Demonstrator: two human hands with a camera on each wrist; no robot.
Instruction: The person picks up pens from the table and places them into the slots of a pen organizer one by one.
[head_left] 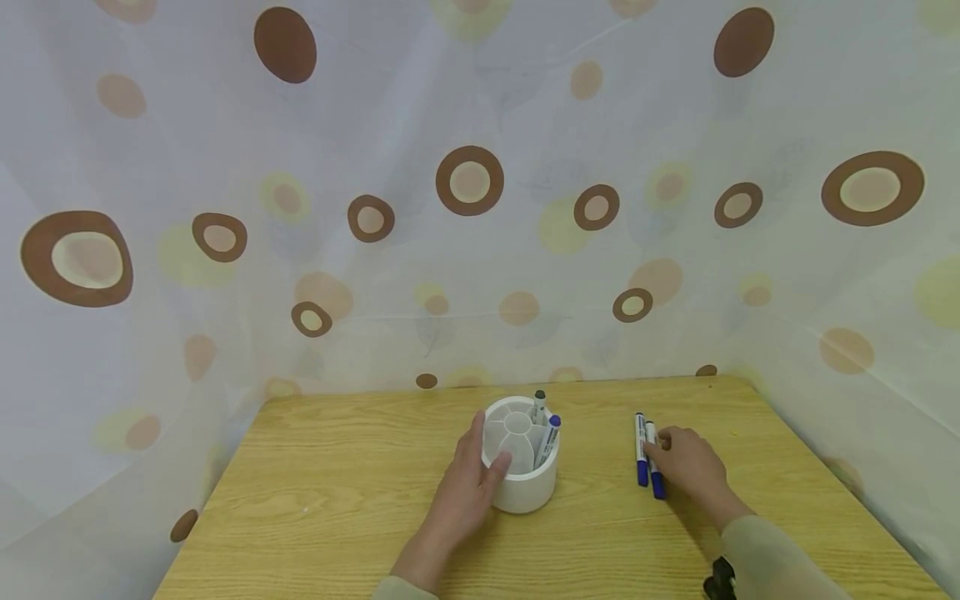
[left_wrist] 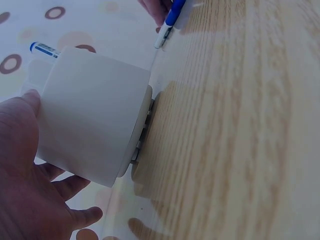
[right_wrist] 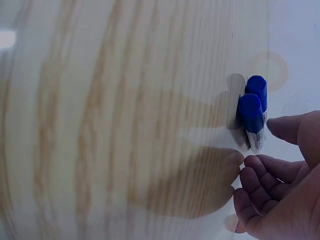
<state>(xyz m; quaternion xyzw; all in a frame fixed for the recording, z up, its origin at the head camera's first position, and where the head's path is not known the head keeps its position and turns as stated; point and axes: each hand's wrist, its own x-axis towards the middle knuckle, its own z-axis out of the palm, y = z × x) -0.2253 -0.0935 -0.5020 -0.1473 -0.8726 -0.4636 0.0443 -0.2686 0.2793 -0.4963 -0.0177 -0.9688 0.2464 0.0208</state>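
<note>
A white round pen holder (head_left: 525, 487) with divided compartments stands mid-table. A black-capped marker (head_left: 539, 404) and a blue-capped marker (head_left: 551, 432) stand in it. My left hand (head_left: 483, 457) grips its left side, the thumb on the rim; in the left wrist view the left hand (left_wrist: 30, 165) curls round the holder's wall (left_wrist: 90, 120). Two blue markers (head_left: 642, 450) lie side by side to the right. My right hand (head_left: 665, 454) touches the right one with its fingertips. In the right wrist view the right hand (right_wrist: 262, 147) has thumb and fingers apart beside the blue caps (right_wrist: 252, 107).
The wooden table (head_left: 337, 500) is hemmed in on three sides by a pale curtain with brown and yellow spots (head_left: 468, 179). The table's right edge (head_left: 840, 492) lies close to my right sleeve (head_left: 772, 558).
</note>
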